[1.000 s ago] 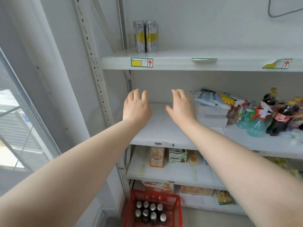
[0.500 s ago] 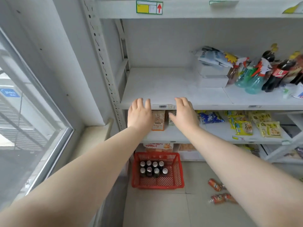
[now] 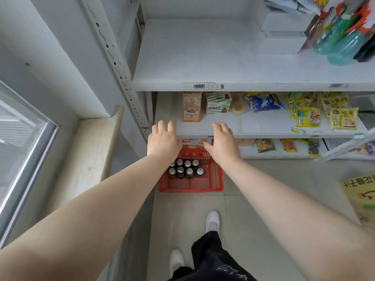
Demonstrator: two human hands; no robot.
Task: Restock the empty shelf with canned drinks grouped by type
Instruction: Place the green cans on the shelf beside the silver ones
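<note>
Cans (image 3: 185, 169) all in basket (image 3: 215, 183); shelf (image 3: 192, 57) bare at left; left hand (image 3: 163, 141), right hand (image 3: 222, 145) empty, fingers loose; stocking all ahead.

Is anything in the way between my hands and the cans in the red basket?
Nothing visible is. The left hand and right hand hover open above the basket, and the cans stand uncovered in it.

The top shelf (image 3: 192, 57) bears white boxes (image 3: 282, 31) and spray bottles (image 3: 343, 47) at its right end. The middle shelf (image 3: 233, 126) carries cartons (image 3: 191, 107) and snack bags (image 3: 343, 118). The bottom shelf (image 3: 284, 154) holds small packets (image 3: 264, 145). On the tiled floor (image 3: 274, 179) stand a red basket (image 3: 190, 184) of dark cans (image 3: 185, 168) and, at the right, a cardboard box (image 3: 363, 199).
</note>
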